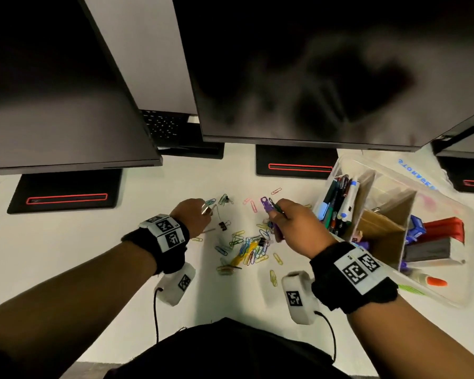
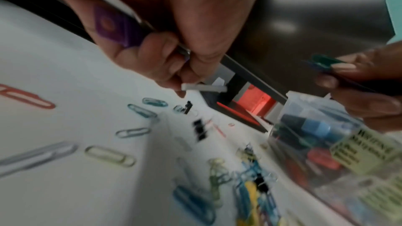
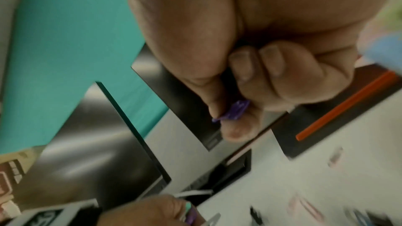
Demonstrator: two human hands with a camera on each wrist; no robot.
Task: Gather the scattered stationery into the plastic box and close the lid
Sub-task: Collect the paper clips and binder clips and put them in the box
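Colourful paper clips (image 1: 246,247) lie scattered on the white desk between my hands, with small black binder clips (image 1: 222,225) among them. My left hand (image 1: 200,214) hovers over the left of the scatter, its fingers curled round a purple piece (image 2: 110,27) and a white strip (image 2: 204,88). My right hand (image 1: 277,214) is raised beside the box and pinches a purple clip (image 1: 266,203) together with a green one (image 2: 324,61). The clear plastic box (image 1: 438,296) stands open at the right, its compartments holding pens, markers and erasers. Its lid (image 1: 416,173) lies back behind it.
Two dark monitors (image 1: 298,77) overhang the back of the desk on black stands with red stripes (image 1: 66,198). A glue stick (image 1: 433,281) lies in the box's front corner. Black cables (image 1: 156,313) hang from my wrist cameras near the desk's front edge.
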